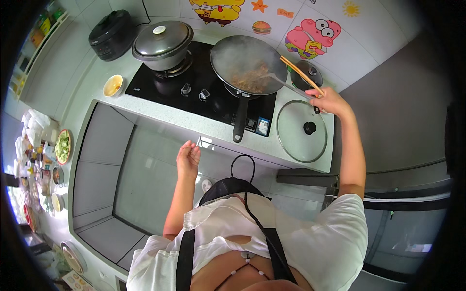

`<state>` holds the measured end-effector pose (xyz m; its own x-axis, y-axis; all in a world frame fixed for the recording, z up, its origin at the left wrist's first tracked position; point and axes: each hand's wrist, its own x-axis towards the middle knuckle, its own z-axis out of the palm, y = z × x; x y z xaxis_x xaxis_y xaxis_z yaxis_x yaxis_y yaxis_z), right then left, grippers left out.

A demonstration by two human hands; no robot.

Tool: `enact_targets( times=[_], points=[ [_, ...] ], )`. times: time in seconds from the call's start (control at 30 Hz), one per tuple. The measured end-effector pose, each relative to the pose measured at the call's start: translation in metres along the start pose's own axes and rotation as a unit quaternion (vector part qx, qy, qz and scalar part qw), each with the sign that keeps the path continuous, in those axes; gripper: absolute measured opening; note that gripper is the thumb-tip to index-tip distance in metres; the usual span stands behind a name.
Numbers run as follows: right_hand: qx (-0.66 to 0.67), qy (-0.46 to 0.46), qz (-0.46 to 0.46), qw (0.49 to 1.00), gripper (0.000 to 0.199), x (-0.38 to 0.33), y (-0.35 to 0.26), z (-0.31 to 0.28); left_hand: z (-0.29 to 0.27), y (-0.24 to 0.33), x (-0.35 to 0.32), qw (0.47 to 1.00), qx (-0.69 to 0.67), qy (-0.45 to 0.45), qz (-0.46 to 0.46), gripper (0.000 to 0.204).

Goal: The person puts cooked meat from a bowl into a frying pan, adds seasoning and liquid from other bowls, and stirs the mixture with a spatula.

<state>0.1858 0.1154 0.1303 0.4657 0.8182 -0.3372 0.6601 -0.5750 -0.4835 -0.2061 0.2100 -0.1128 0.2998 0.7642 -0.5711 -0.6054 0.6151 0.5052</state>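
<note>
Cooktop lettering: A small pale mark sits at the front left corner of the black glass two-burner cooktop [155, 92].
Label: A blue and white rectangular sticker [262, 126] is fixed at the cooktop's front right corner, its print too fine to make out.
Wall decals: A small orange decal [285, 13] bearing letters is stuck on the white tile, above a large pink cartoon figure [314, 39].
Wok: A round, dark-interior wok [222, 60] stands on the right burner, its long black handle [240, 119] pointing toward the person.
Food: Brown, finely broken-up food [250, 81] lies in the lower right part of the wok, veiled by steam.
Right hand: The person's right hand [331, 103] is closed around a silver metal spatula with a black grip [287, 87] and a pair of light wooden chopsticks [302, 72]; the spatula's head is in the food, the chopsticks angled toward the wok's right rim.
Left hand: Empty, the left hand [189, 157] is raised before the pale tabletop [92, 80], fingers loosely curled.
Lid: A clear round glass lid with a black knob [296, 126] lies on the tabletop, right of the cooktop.
</note>
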Motion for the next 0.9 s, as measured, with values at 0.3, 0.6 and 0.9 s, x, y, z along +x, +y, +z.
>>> enact_targets(
  times=[0.3,0.6,0.9],
  points=[
    [-0.212,0.148,-0.035,0.965,0.038,0.053,0.025,0.068,0.009,-0.001,0.009,1.000,0.015,0.003,-0.016,0.017],
    [0.112,0.182,-0.021,0.977,0.038,0.099,0.050,0.086,-0.005,-0.003,0.012,1.000,0.012,-0.001,0.009,0.019],
    [0.057,0.014,-0.062,0.996,0.042,0.059,-0.006,0.076,0.003,-0.008,-0.006,1.000,0.014,0.013,0.022,0.019]
  ],
)
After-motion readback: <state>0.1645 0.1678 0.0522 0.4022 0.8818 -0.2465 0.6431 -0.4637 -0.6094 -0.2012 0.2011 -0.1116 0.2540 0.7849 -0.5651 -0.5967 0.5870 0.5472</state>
